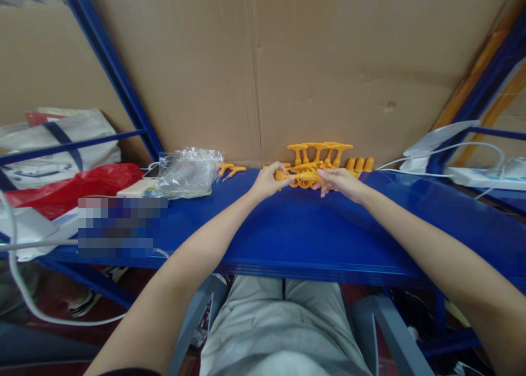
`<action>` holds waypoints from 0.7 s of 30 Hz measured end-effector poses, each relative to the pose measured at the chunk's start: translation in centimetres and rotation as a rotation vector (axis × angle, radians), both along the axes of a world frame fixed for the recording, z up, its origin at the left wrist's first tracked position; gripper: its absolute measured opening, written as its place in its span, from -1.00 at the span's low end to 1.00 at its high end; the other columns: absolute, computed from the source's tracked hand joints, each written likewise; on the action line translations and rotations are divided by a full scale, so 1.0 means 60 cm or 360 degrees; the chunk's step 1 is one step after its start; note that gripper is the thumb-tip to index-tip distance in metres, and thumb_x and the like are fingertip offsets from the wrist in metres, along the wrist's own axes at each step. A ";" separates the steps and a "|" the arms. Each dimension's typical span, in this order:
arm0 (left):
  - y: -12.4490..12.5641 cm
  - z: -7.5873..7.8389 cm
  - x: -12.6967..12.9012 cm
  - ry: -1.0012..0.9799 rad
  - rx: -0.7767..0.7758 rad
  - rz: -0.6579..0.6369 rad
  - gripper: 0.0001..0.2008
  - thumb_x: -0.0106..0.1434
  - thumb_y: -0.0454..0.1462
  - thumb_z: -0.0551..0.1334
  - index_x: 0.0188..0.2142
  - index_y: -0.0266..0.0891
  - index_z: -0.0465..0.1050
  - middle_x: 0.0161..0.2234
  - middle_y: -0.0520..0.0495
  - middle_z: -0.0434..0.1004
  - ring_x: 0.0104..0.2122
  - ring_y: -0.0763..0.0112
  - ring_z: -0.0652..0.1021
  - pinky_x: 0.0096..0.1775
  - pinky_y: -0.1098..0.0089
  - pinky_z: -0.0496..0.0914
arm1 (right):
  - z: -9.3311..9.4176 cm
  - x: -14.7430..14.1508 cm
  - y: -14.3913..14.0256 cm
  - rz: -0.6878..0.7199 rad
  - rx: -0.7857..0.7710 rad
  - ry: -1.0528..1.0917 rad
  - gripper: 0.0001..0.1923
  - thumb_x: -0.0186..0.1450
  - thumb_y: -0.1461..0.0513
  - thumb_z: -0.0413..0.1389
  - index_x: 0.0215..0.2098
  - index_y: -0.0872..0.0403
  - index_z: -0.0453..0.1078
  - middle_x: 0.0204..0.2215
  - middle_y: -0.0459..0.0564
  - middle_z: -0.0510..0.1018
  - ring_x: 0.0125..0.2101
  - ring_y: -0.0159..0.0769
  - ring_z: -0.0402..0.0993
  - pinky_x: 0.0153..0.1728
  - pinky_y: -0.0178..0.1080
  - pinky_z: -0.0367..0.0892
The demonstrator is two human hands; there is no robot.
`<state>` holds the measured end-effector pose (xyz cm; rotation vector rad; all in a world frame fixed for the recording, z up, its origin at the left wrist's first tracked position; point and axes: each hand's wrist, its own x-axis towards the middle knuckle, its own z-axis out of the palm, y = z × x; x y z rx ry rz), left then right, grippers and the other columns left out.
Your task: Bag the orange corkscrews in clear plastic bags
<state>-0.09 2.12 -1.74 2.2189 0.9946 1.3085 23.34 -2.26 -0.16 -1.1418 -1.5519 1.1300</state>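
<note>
Both hands meet over a cluster of orange plastic parts at the back of the blue table. My left hand (268,182) is closed on an orange piece with a rounded end (281,175). Thumb and index finger of my right hand (339,182) pinch the end of a longer orange plastic piece (307,176); whether the two pieces are joined I cannot tell. Behind my hands stands a row of orange T-shaped handles (320,146), with more orange parts partly hidden below. Two orange-handled corkscrews (230,169) with metal spirals lie to the left. Several orange sleeves (359,164) stand at the right.
A clear plastic bag (187,173) lies left on the blue table (287,233). Further left are a red bag (82,187) and a white cloth bag (90,132). Cardboard (197,74) walls off the back. A power strip (489,177) and white cables sit at the right.
</note>
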 end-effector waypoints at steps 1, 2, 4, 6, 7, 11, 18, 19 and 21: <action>0.002 0.000 0.000 0.0000 0.0014 0.0009 -0.69 0.05 -0.12 0.38 -0.41 -0.18 0.28 -0.58 0.17 0.33 -0.61 0.56 0.36 -0.52 0.52 0.21 | 0.000 0.000 0.001 -0.0003 -0.0016 0.0012 -0.66 0.30 0.02 0.19 -0.44 0.13 0.43 -0.44 0.09 0.66 -0.65 -0.42 0.47 -0.57 -0.37 0.36; 0.003 -0.001 0.000 -0.0002 0.0024 0.0020 -0.69 0.05 -0.12 0.38 -0.41 -0.18 0.28 -0.58 0.17 0.33 -0.60 0.56 0.36 -0.52 0.52 0.21 | 0.000 0.000 0.001 0.0002 -0.0032 0.0026 -0.67 0.32 0.03 0.17 -0.41 0.13 0.44 -0.43 0.10 0.66 -0.64 -0.42 0.48 -0.55 -0.36 0.38; 0.007 -0.002 -0.001 -0.0004 0.0024 0.0043 -0.69 0.05 -0.12 0.38 -0.41 -0.18 0.29 -0.59 0.18 0.32 -0.60 0.55 0.36 -0.52 0.52 0.21 | 0.002 0.002 0.000 0.0037 -0.0053 0.0043 -0.74 0.33 0.07 0.17 -0.27 0.13 0.46 -0.38 0.10 0.67 -0.60 -0.40 0.51 -0.52 -0.36 0.40; 0.008 -0.001 -0.001 0.0000 0.0017 0.0064 -0.69 0.05 -0.11 0.37 -0.41 -0.18 0.28 -0.60 0.19 0.30 -0.60 0.55 0.35 -0.53 0.52 0.20 | 0.005 0.003 -0.003 0.0084 -0.0041 0.0028 -0.72 0.30 0.16 0.22 -0.06 0.10 0.43 -0.35 0.05 0.67 -0.56 -0.40 0.54 -0.50 -0.36 0.41; 0.007 -0.001 -0.001 0.0003 0.0020 0.0072 -0.70 0.05 -0.12 0.37 -0.41 -0.18 0.28 -0.60 0.19 0.29 -0.61 0.55 0.35 -0.53 0.52 0.19 | 0.006 0.004 -0.004 0.0097 -0.0022 0.0014 -0.65 0.27 0.20 0.25 0.00 0.08 0.39 -0.35 0.02 0.67 -0.55 -0.40 0.54 -0.50 -0.36 0.41; -0.004 0.005 -0.001 0.0040 0.0058 0.0077 -0.71 0.06 -0.12 0.36 -0.42 -0.17 0.28 -0.62 0.20 0.29 -0.63 0.55 0.34 -0.54 0.52 0.17 | 0.007 0.001 -0.008 0.0051 0.0025 -0.0001 -0.73 0.25 0.22 0.27 -0.12 0.11 0.38 -0.42 0.00 0.67 -0.61 -0.42 0.52 -0.54 -0.38 0.37; -0.015 0.011 -0.001 0.0118 0.0118 0.0055 -0.72 0.07 -0.13 0.35 -0.40 -0.17 0.27 -0.61 0.19 0.33 -0.62 0.54 0.37 -0.52 0.53 0.19 | 0.009 -0.004 -0.010 0.0031 -0.0001 -0.0033 -0.64 0.22 -0.01 0.27 -0.40 0.11 0.37 -0.59 0.01 0.61 -0.68 -0.40 0.47 -0.62 -0.38 0.33; -0.015 0.010 -0.001 0.0123 0.0119 0.0043 -0.72 0.08 -0.13 0.35 -0.40 -0.17 0.27 -0.61 0.19 0.34 -0.63 0.54 0.38 -0.52 0.53 0.19 | 0.010 -0.004 -0.010 0.0029 0.0002 -0.0042 -0.62 0.22 -0.03 0.27 -0.43 0.10 0.36 -0.61 0.01 0.60 -0.69 -0.40 0.47 -0.63 -0.39 0.32; -0.013 0.008 -0.002 0.0128 0.0132 0.0024 -0.72 0.09 -0.13 0.35 -0.39 -0.16 0.27 -0.62 0.19 0.34 -0.63 0.54 0.38 -0.52 0.53 0.19 | 0.010 -0.004 -0.010 0.0014 0.0005 -0.0047 -0.60 0.23 -0.04 0.25 -0.49 0.10 0.33 -0.63 0.01 0.59 -0.69 -0.41 0.46 -0.64 -0.39 0.30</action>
